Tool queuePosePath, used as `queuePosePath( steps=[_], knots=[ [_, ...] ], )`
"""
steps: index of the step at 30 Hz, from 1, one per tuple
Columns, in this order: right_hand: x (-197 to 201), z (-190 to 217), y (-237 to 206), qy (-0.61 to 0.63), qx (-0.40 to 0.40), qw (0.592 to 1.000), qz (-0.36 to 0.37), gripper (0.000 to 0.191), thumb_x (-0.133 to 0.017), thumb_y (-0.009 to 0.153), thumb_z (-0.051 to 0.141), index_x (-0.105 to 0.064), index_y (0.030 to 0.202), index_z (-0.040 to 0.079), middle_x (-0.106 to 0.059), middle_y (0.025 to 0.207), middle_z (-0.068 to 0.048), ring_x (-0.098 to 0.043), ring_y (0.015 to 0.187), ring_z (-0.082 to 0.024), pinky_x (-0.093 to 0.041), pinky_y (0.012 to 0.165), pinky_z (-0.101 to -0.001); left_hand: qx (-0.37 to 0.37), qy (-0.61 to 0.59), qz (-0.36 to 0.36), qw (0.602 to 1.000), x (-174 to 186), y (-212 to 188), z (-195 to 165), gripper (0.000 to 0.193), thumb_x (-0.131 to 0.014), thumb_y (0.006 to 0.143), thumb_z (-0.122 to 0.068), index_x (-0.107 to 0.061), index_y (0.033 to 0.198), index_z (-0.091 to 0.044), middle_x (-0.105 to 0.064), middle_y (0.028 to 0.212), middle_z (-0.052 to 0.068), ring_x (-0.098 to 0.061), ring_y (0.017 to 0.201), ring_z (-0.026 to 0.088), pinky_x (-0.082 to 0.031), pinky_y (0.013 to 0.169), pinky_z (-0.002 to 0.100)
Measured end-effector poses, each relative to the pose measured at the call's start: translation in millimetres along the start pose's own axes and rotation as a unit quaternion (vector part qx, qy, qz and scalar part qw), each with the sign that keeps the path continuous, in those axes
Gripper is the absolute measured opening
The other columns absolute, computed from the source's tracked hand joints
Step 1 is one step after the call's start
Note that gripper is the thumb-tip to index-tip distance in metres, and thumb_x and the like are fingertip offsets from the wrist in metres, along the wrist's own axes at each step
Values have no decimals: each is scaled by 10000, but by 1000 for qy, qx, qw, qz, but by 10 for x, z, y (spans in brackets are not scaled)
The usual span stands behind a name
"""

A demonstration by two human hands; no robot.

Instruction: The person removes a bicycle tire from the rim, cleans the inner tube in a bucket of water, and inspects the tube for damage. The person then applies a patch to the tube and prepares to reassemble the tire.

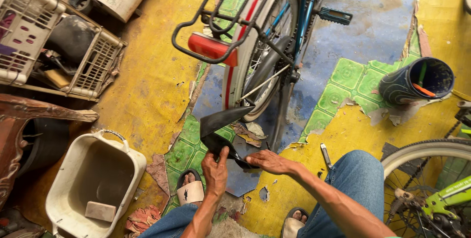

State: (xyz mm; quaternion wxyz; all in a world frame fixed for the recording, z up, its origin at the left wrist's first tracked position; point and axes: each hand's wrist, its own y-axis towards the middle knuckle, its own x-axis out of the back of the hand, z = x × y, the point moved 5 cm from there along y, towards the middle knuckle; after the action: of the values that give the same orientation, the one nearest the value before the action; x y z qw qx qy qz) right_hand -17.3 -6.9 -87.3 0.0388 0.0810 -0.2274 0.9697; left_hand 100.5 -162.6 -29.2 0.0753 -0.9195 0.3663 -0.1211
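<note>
A black rubber inner tube strip (221,123) is folded in front of me, low over the floor. My left hand (216,169) grips its lower end, thumb up. My right hand (267,162) lies flat on the tube beside it, fingers pointing left. Just beyond stands a bicycle's rear wheel (265,61) with a white mudguard, a red reflector (212,48) and a black rack. My knees in blue jeans (360,179) frame the hands, and my left foot wears a sandal (190,191).
A white plastic basin (59,194) with a brick-like block inside sits at the lower left. Plastic crates (93,61) with parts stand upper left. A dark cup (417,81) holding tools is at the right, above a green bicycle's wheel (427,184). A small tool (326,155) lies on the yellow floor.
</note>
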Motion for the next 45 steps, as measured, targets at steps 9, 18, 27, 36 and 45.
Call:
queuePosePath(
  steps=[9,18,27,36,45],
  knots=[
    [139,-58,-223,189,2,982,-13,501,-561,1029,466,-776,999,14,-516,666,51,-411,605,-74,-366,541,-300,-1,15,-22,1000,-128,37,71,285,-716,968,-227,-643,824,9,-639,753,39,-528,679,134,-456,631,346],
    [160,125,-293,185,-34,979,-83,487,-431,1043,459,-692,981,53,-728,709,20,-506,539,-78,-433,494,-300,59,37,-27,997,-125,47,55,269,-713,928,-233,-638,806,-5,-640,652,51,-599,509,126,-516,472,297],
    [179,119,-262,228,-55,972,-4,485,-441,1081,456,-704,1053,51,-758,736,-29,-561,580,-61,-444,529,-257,125,5,-18,992,-116,74,195,298,-706,912,-186,-647,733,45,-648,577,91,-636,428,159,-496,355,300],
    [101,-38,-265,279,-93,956,23,450,-458,1057,424,-702,1102,49,-750,704,-66,-652,558,-90,-508,509,-274,233,-116,-2,966,-198,-11,385,258,-685,853,-106,-642,695,93,-626,554,156,-587,384,199,-449,317,324],
    [130,84,-325,262,-39,964,-2,390,-532,1049,414,-683,1000,58,-769,780,-33,-591,599,-66,-475,535,-261,231,-56,-30,971,-151,31,301,226,-702,847,-145,-617,754,43,-621,580,133,-567,394,167,-417,326,298]
  ],
)
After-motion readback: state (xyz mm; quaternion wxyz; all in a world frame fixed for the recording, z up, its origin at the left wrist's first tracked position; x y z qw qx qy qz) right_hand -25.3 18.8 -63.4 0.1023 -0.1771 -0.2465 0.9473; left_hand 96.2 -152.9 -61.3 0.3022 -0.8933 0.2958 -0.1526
